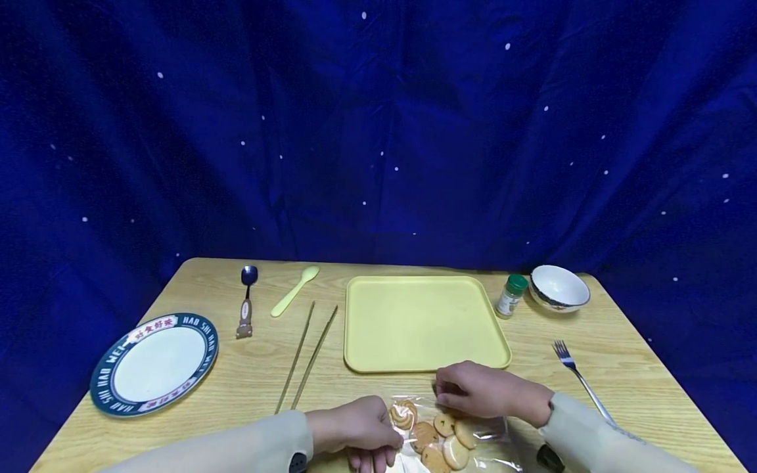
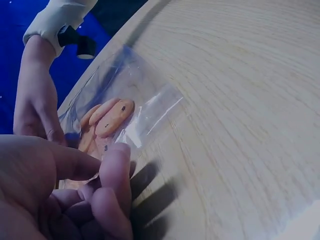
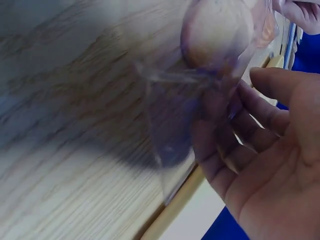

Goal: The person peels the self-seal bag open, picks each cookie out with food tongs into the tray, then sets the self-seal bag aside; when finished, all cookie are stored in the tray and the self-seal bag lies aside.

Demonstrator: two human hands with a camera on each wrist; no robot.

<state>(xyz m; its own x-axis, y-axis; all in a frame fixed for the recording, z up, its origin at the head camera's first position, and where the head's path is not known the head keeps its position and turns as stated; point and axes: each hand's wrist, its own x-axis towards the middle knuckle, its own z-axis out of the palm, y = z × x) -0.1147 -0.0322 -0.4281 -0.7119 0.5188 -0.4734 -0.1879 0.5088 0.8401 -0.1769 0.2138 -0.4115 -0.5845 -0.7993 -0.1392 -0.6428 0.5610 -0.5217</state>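
A clear plastic bag (image 1: 497, 453) of cookies (image 1: 455, 452) lies at the table's front, below the yellow tray. My left hand (image 1: 361, 430) is at the bag's left side. In the left wrist view its curled fingers (image 2: 114, 172) and thumb pinch the edge of the plastic bag (image 2: 160, 107). My right hand (image 1: 473, 391) is over the bag's upper right, close to the tray's front rim. The right wrist view shows its fingers (image 3: 215, 155) loosely bent against the clear film, the thumb standing apart from them.
The yellow tray (image 1: 422, 322) lies beyond the bag. Leftward are chopsticks (image 1: 307, 361), a pale yellow spoon (image 1: 294, 292), a brown-handled spoon (image 1: 245, 309) and a blue-rimmed plate (image 1: 160, 364). Rightward are a green-capped shaker (image 1: 511, 295), a bowl (image 1: 558, 289) and a fork (image 1: 582, 381).
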